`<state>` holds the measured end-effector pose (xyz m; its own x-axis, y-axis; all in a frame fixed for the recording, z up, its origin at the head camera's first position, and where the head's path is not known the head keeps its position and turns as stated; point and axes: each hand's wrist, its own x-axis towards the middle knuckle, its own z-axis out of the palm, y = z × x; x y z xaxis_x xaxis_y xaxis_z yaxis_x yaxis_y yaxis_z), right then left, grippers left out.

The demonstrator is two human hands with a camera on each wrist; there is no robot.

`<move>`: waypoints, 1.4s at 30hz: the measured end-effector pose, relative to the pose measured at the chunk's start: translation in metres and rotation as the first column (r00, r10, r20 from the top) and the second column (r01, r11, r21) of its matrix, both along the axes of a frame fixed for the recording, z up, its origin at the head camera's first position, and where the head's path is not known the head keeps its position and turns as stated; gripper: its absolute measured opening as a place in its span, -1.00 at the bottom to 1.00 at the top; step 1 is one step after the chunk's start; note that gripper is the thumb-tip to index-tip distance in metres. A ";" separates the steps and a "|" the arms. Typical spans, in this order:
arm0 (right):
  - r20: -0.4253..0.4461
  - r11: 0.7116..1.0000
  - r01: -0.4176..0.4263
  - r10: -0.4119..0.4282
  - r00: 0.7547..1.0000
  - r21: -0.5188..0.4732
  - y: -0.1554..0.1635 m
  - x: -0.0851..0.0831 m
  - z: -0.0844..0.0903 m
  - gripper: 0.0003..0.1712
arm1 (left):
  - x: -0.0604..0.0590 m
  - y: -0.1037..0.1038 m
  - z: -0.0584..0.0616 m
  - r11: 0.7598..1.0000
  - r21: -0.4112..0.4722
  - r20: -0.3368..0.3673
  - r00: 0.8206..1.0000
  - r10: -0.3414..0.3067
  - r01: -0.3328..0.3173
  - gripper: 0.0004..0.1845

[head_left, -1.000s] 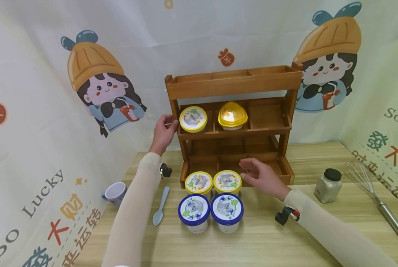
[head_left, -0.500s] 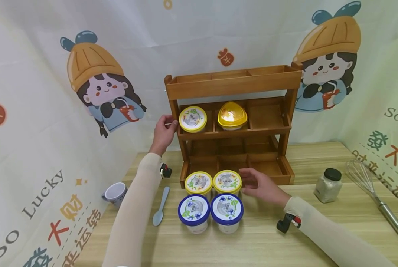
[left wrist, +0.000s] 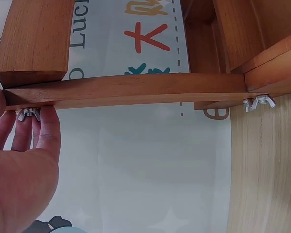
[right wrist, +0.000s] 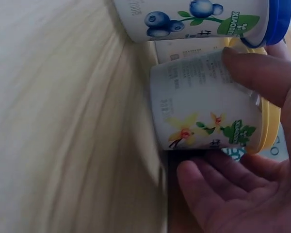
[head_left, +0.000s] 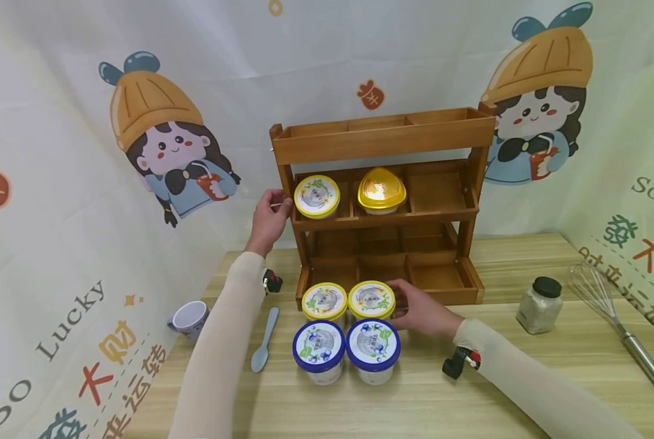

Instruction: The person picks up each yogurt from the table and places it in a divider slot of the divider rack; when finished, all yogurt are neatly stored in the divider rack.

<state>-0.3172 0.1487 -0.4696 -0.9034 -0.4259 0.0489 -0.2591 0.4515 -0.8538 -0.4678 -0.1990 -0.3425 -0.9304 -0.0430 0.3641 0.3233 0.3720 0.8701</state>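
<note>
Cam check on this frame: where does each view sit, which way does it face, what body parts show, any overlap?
Head: on the head, looking forward and down at the wooden rack, four cups on the table; both forearms show.
Left wrist: beside the rack's side post; left hand touches it.
Right wrist: low over the table, facing the yellow-lidded cup; right hand grips it.
Shared: that cup appears in head and right wrist views.

A pale wooden table (head_left: pixel 524 378) stands before draped cloth backdrops (head_left: pixel 58 183) printed with cartoon girls in orange hats (head_left: pixel 162 146) (one on each side) and "So Lucky" lettering, evenly lit
</note>
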 end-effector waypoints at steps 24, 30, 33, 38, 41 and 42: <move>-0.094 0.998 0.055 -0.053 0.994 0.013 0.009 0.002 0.006 0.11 | 0.001 0.001 0.003 1.000 0.011 0.005 1.000 0.004 -0.004 -0.59; -0.143 0.998 0.061 -0.060 0.988 0.007 0.016 0.004 0.020 0.12 | 0.002 0.000 0.001 1.000 0.013 -0.001 1.000 -0.001 0.001 -0.60; -0.157 0.996 0.083 -0.081 0.984 0.010 0.019 0.005 0.029 0.13 | 0.003 0.001 0.002 1.000 0.010 -0.001 1.000 -0.004 0.004 -0.60; -0.187 0.994 0.105 -0.104 0.977 -0.004 0.026 0.005 0.043 0.13 | 0.004 0.001 0.004 1.000 0.006 0.006 1.000 -0.003 0.003 -0.59; -0.218 0.993 0.113 -0.114 0.969 -0.015 0.029 0.007 0.052 0.13 | 0.003 0.001 0.003 1.000 0.013 0.003 1.000 -0.004 0.004 -0.58; -0.224 0.993 0.112 -0.114 0.968 -0.022 0.031 0.008 0.055 0.13 | 0.003 0.001 0.003 1.000 0.014 0.003 1.000 -0.003 0.003 -0.58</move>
